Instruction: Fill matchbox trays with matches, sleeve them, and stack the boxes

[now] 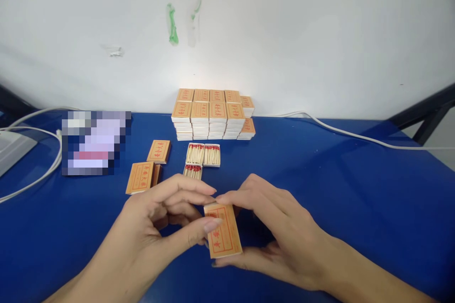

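Both hands hold one closed orange matchbox (223,232) just above the blue table (355,199). My left hand (156,222) pinches its near left side with thumb and fingers. My right hand (280,227) grips it from the right, thumb underneath and fingers curled over the far end. Just beyond the hands lie three open trays of red-tipped matches (203,155). To the left lie three orange matchbox sleeves (159,151).
A stacked block of orange matchboxes (209,113) stands at the back against the white wall. White cables (35,170) and a white device lie at the far left, another white cable (355,136) runs along the back right. A blurred patch sits left of centre.
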`<state>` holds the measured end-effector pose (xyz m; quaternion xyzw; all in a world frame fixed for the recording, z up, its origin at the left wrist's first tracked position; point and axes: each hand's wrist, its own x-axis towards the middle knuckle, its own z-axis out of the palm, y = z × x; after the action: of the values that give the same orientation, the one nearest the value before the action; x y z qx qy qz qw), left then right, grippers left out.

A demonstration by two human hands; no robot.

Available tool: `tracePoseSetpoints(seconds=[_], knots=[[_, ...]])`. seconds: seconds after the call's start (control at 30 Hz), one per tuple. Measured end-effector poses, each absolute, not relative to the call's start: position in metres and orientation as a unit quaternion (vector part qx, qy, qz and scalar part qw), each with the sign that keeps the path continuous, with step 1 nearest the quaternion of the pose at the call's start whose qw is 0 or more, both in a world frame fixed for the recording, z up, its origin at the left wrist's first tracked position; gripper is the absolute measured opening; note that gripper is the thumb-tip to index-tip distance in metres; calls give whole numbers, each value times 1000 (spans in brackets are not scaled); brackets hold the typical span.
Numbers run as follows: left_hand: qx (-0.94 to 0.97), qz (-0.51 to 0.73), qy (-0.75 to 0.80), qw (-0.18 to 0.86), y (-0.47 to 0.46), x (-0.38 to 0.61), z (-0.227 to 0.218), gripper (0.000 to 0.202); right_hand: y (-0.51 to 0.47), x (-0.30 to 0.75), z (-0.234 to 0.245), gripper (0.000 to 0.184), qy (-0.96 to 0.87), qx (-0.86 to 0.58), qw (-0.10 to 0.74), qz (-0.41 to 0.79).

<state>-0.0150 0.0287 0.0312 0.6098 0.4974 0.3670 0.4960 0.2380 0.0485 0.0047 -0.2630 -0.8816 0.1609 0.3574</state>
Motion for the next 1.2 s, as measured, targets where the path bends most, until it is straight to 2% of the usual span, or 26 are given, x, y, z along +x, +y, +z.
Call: tracePoseSetpoints(seconds=[0.27, 0.5, 0.83, 1.2], knots=[[570, 401, 495, 519, 33, -13, 36, 19, 51, 239, 7, 45, -870, -288, 357, 181], [548, 405, 497, 537, 35, -13, 38, 19, 51, 243, 6, 49, -868, -301, 342, 198], [551, 414, 476, 546, 34, -13, 34, 30, 45, 240, 0, 48, -849, -339, 345, 213], [548, 417, 491, 534, 29, -15, 28, 36, 42, 240, 1, 61, -840, -349, 336, 243]])
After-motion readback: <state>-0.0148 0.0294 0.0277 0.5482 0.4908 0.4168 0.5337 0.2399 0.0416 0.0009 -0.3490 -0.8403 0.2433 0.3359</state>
